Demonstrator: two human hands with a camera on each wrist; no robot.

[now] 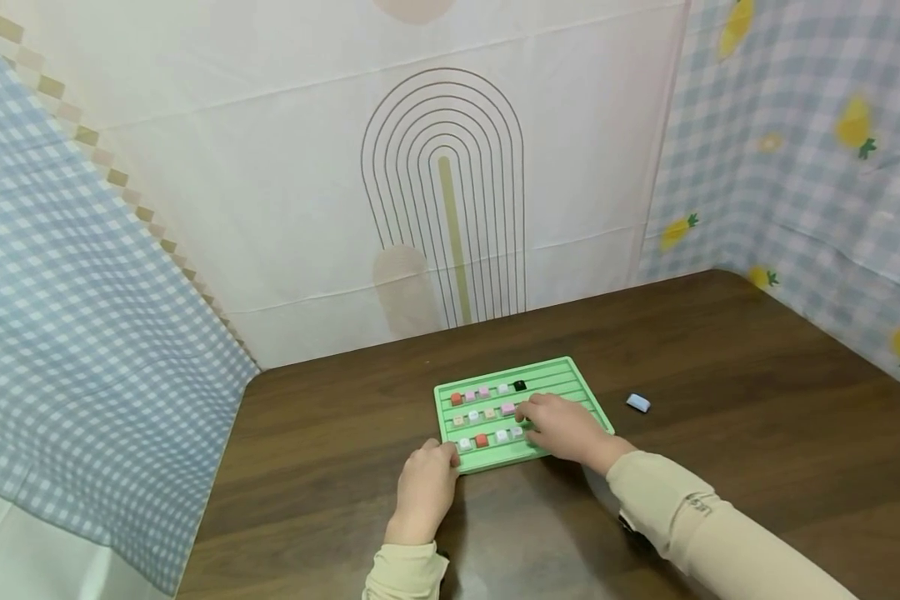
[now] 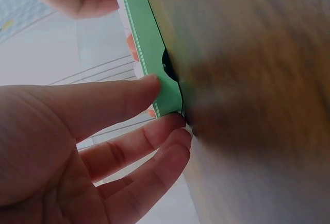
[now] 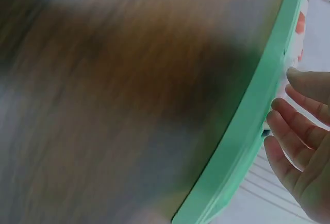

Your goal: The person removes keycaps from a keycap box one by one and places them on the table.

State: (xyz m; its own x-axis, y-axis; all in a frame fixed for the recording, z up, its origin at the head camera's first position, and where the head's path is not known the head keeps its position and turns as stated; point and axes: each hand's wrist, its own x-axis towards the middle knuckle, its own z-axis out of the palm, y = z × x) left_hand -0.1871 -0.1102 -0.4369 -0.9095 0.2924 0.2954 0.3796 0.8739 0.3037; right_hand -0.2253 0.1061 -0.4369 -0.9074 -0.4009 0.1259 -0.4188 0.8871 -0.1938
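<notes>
A green ridged tray (image 1: 562, 379) lies slightly askew on the table. Small keycap-like cubes stand in its three rows, among them a red cube (image 1: 482, 440), a pink cube (image 1: 507, 409) and a black cube (image 1: 520, 385). My left hand (image 1: 429, 479) grips the near left corner; in the left wrist view the thumb (image 2: 147, 87) presses the tray's side, with fingers at the corner's underside. Over the tray's right part, my right hand (image 1: 566, 427) has its fingertips beside the lower two rows. In the right wrist view its fingers (image 3: 294, 126) are loosely bent and apart; the rim partly hides the tips.
A pale blue oblong piece (image 1: 638, 403) lies on the dark wooden table (image 1: 330, 433), right of the tray. A white patterned cloth (image 1: 285, 208) hangs behind the table. Checked curtains stand on the left (image 1: 105, 275) and right (image 1: 802, 200).
</notes>
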